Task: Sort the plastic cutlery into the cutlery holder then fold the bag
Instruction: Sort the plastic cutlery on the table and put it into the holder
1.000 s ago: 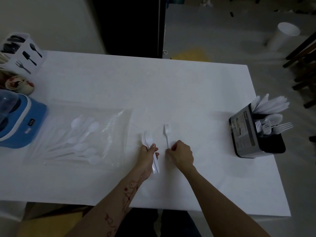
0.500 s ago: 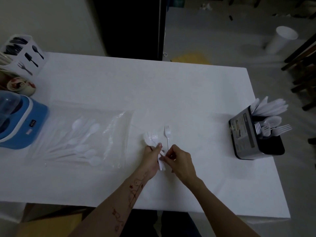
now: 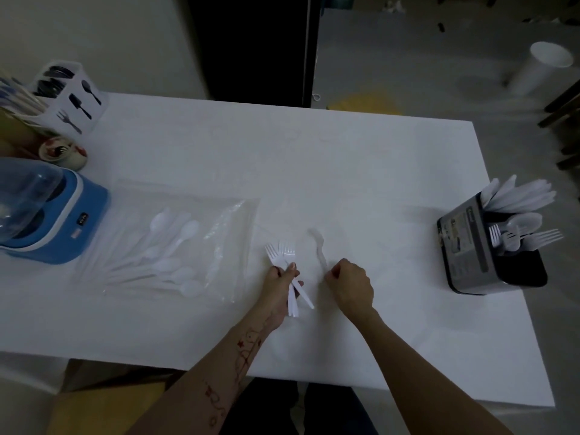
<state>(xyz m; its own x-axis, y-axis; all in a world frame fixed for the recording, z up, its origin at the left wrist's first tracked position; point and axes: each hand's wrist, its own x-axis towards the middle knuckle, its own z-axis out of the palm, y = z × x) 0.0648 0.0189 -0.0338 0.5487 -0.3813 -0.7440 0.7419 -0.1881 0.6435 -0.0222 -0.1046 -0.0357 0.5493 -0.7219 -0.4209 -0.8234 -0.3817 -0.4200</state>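
Light: dim and cool; the table is the brightest surface, the floor and doorway beyond it dark.
Source: not in view; seems overhead.
Shadows: soft, faint; a weak one left of the holder.
Glare: pale sheen on the bag; spoons inside look washed out.
Blur: the fork at the right hand is smeared; forks in the left hand are sharper.
Distortion: wide-angle; table edges bow, corners stretched.
Noise: grainy, low contrast, white on white hard to separate.
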